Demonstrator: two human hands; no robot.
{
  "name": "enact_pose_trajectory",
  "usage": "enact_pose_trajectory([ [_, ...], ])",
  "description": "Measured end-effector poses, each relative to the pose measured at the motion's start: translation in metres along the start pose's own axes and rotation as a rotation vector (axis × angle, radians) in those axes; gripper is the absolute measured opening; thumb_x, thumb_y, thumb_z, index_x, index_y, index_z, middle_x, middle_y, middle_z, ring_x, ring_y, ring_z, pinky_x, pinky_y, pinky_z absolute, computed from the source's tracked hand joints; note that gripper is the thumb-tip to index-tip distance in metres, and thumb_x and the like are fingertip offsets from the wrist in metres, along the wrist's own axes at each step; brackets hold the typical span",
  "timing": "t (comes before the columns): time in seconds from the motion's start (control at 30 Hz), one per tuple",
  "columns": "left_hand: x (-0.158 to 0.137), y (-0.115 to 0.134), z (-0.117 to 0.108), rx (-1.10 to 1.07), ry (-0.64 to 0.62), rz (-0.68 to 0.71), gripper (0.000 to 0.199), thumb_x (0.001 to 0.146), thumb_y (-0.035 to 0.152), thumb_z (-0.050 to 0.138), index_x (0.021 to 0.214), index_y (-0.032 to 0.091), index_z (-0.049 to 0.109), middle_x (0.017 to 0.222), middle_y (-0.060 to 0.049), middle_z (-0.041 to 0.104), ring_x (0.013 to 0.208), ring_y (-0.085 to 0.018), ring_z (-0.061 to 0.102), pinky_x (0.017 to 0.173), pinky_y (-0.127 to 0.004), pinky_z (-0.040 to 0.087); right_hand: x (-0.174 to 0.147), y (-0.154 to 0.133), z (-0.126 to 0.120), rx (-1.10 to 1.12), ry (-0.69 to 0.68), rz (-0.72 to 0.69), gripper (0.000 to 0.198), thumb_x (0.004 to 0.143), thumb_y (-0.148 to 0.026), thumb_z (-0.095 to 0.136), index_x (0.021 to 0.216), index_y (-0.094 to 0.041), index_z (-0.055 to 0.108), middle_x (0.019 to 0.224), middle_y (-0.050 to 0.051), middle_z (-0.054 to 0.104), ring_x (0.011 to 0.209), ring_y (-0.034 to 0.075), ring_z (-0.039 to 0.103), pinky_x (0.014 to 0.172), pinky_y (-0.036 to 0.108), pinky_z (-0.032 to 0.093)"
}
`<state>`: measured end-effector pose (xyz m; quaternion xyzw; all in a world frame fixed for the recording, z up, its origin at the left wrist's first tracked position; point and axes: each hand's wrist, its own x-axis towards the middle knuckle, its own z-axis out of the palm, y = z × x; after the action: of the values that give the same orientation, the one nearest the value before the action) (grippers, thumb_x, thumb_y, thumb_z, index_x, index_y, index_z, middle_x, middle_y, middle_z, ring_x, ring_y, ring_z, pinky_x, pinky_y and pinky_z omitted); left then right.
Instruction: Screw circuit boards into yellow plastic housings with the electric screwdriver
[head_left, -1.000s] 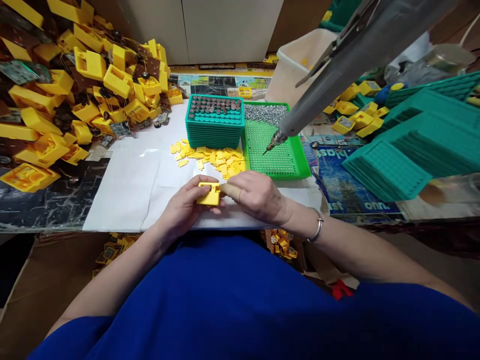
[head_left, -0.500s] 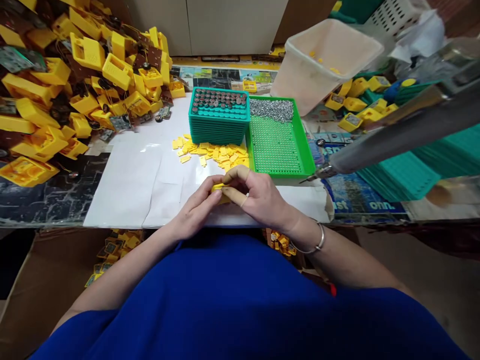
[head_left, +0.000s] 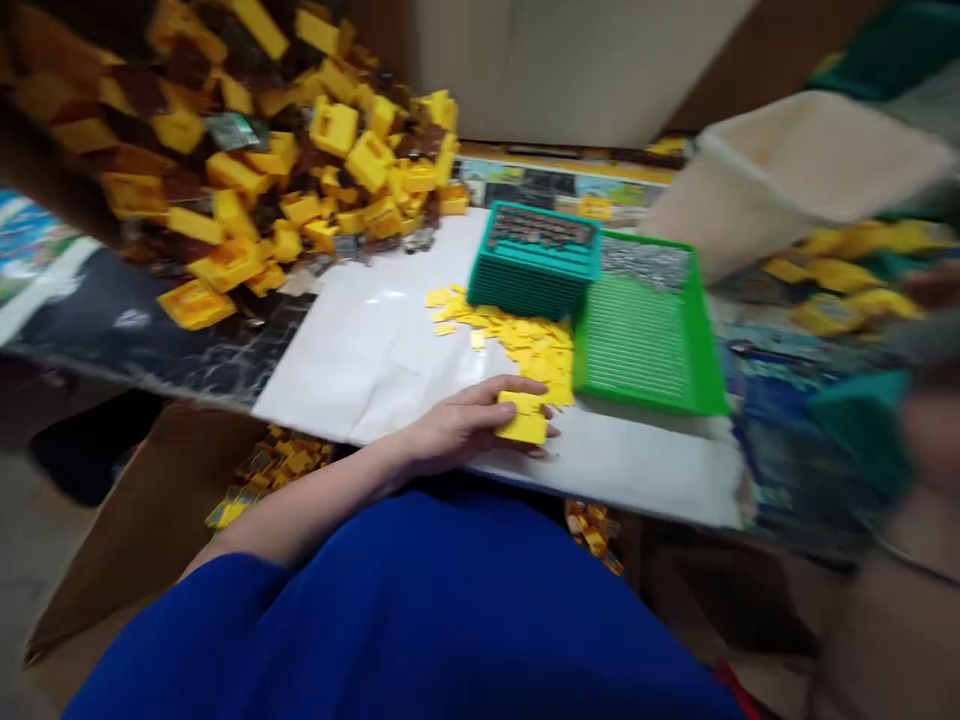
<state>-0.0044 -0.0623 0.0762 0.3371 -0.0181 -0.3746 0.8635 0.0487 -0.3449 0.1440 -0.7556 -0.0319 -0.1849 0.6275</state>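
Note:
My left hand (head_left: 469, 425) is closed around a small yellow plastic casing (head_left: 523, 418) just above the front of the white sheet, with the thumb on its top face. Far off to the right, at the picture's edge, my right hand (head_left: 934, 430) is smeared by motion. Whether its fingers hold anything cannot be made out. Small flat yellow pieces (head_left: 536, 345) lie spread behind my left hand. A stack of teal trays (head_left: 529, 285) stands behind them, its top one carrying rows of small dark round parts. Beside it is a green tray (head_left: 709, 370) with silvery screws (head_left: 645, 262) at its far end.
A heap of yellow casings with wires and circuit boards (head_left: 330, 170) rises at the back left. At the back right a whitish bin (head_left: 817, 150) leans near more yellow casings (head_left: 855, 270). Below the table edge, an open cardboard box (head_left: 135, 520) stands at left.
My hands have parted: the right has swung away to the far right, while the left keeps the yellow casing. The camera has turned, shifting the scene rightward and down.

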Motion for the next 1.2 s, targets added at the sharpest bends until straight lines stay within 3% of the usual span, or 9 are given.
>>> enact_pose_trajectory([
  [0.07, -0.002, 0.006, 0.003, 0.019, 0.043, -0.021, 0.034, 0.076, 0.019, 0.073, 0.109, 0.017, 0.065, 0.107, -0.010, 0.070, 0.105, -0.026, 0.068, 0.088, -0.039, 0.055, 0.010, -0.003, -0.028, 0.093, 0.132, -0.085, 0.007, 0.077, -0.050, 0.074, 0.081, -0.045, 0.072, 0.080, -0.013, 0.068, 0.082, 0.010, 0.067, 0.086, 0.030, 0.051],
  [0.13, 0.001, 0.011, 0.006, 0.074, 0.092, -0.028, 0.036, 0.074, 0.019, 0.074, 0.109, 0.018, 0.063, 0.107, -0.009, 0.070, 0.105, -0.025, 0.068, 0.089, -0.038, 0.056, 0.012, -0.004, -0.037, 0.169, 0.167, -0.170, 0.018, 0.066, -0.044, 0.085, 0.079, -0.041, 0.071, 0.073, -0.009, 0.065, 0.070, 0.012, 0.065, 0.076, 0.030, 0.054],
  [0.2, 0.008, 0.013, 0.010, 0.164, 0.151, -0.036, 0.032, 0.077, 0.024, 0.076, 0.105, 0.019, 0.062, 0.103, -0.007, 0.071, 0.098, -0.022, 0.070, 0.082, -0.035, 0.058, 0.013, -0.004, -0.030, 0.169, 0.118, -0.181, 0.023, 0.067, -0.040, 0.084, 0.082, -0.037, 0.068, 0.075, -0.007, 0.064, 0.069, 0.014, 0.065, 0.072, 0.031, 0.054],
  [0.37, 0.025, 0.005, 0.022, 0.376, 0.208, -0.065, 0.025, 0.080, 0.033, 0.076, 0.092, 0.017, 0.061, 0.082, -0.003, 0.069, 0.074, -0.016, 0.067, 0.058, -0.023, 0.054, 0.008, -0.012, 0.016, 0.257, 0.046, -0.149, 0.030, 0.063, -0.031, 0.083, 0.079, -0.031, 0.058, 0.078, -0.006, 0.059, 0.057, 0.011, 0.057, 0.057, 0.029, 0.048],
  [0.6, 0.031, 0.006, 0.024, 0.416, 0.235, -0.057, 0.023, 0.080, 0.034, 0.074, 0.091, 0.016, 0.064, 0.079, -0.005, 0.070, 0.072, -0.017, 0.065, 0.059, -0.025, 0.055, -0.004, 0.007, 0.055, 0.340, -0.112, -0.041, 0.029, 0.076, -0.053, 0.072, 0.076, -0.028, 0.058, 0.062, -0.006, 0.055, 0.050, 0.011, 0.050, 0.047, 0.027, 0.043],
  [0.7, 0.032, 0.007, 0.024, 0.390, 0.247, -0.077, 0.022, 0.080, 0.033, 0.075, 0.090, 0.016, 0.066, 0.082, -0.005, 0.071, 0.072, -0.017, 0.066, 0.059, -0.026, 0.056, -0.007, 0.019, 0.062, 0.229, -0.086, 0.007, 0.038, 0.078, -0.067, 0.063, 0.080, -0.029, 0.056, 0.060, -0.004, 0.052, 0.049, 0.014, 0.048, 0.047, 0.030, 0.043],
  [0.87, 0.033, 0.009, 0.027, 0.363, 0.263, -0.090, 0.019, 0.079, 0.030, 0.075, 0.088, 0.017, 0.067, 0.081, -0.005, 0.071, 0.070, -0.017, 0.066, 0.059, -0.026, 0.056, -0.007, 0.026, 0.063, -0.027, -0.102, 0.093, 0.052, 0.079, -0.081, 0.046, 0.082, -0.029, 0.050, 0.068, 0.001, 0.052, 0.063, 0.021, 0.059, 0.057, 0.036, 0.051],
  [1.03, 0.033, 0.007, 0.024, 0.355, 0.250, -0.072, 0.018, 0.080, 0.029, 0.075, 0.089, 0.016, 0.068, 0.081, -0.006, 0.072, 0.070, -0.017, 0.066, 0.059, -0.027, 0.056, -0.005, 0.022, 0.064, 0.007, -0.119, 0.082, 0.064, 0.071, -0.091, 0.038, 0.073, -0.027, 0.041, 0.065, 0.000, 0.049, 0.053, 0.016, 0.048, 0.054, 0.034, 0.047],
  [1.2, 0.033, 0.005, 0.020, 0.344, 0.246, -0.055, 0.020, 0.079, 0.030, 0.076, 0.091, 0.017, 0.067, 0.085, -0.006, 0.072, 0.075, -0.019, 0.068, 0.058, -0.027, 0.057, -0.005, 0.022, 0.065, 0.150, -0.128, 0.034, 0.060, 0.067, -0.085, 0.055, 0.068, -0.027, 0.040, 0.060, -0.003, 0.046, 0.052, 0.014, 0.043, 0.051, 0.032, 0.041],
])
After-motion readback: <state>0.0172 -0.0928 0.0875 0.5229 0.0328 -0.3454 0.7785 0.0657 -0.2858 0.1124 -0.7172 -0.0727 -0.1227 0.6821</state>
